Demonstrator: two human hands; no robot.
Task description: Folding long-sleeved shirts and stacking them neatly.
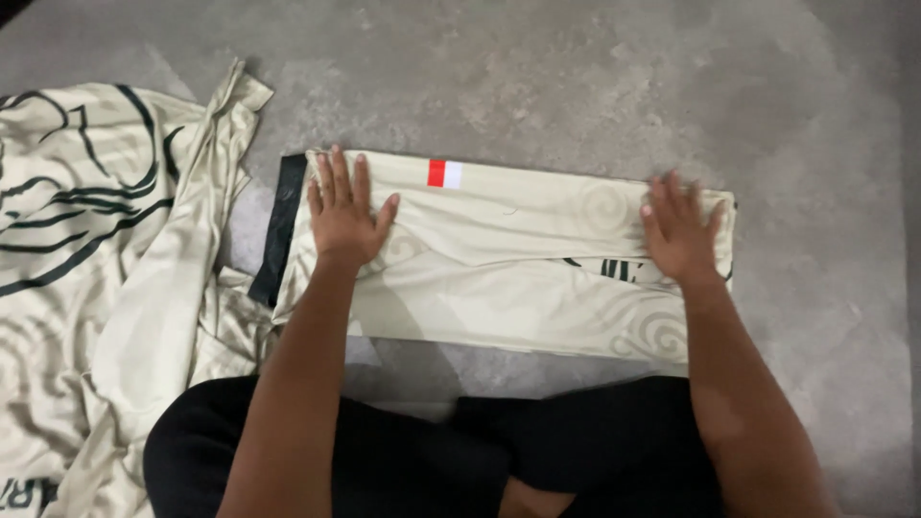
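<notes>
Folded cream shirt (508,259) under both hands.

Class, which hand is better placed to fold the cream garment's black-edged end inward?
Probably left. The left hand lies flat beside the folded cream garment's black edge; the right hand presses the opposite end.

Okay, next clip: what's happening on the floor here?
A person sits on a grey concrete floor with a cream-coloured garment folded into a long rectangle in front of them. Both palms press flat on it: the left hand near its left end, beside a black edge, and the right hand at its right end. A small red-and-white patch shows on the top edge. More cream fabric with black lines lies unfolded on the left.
</notes>
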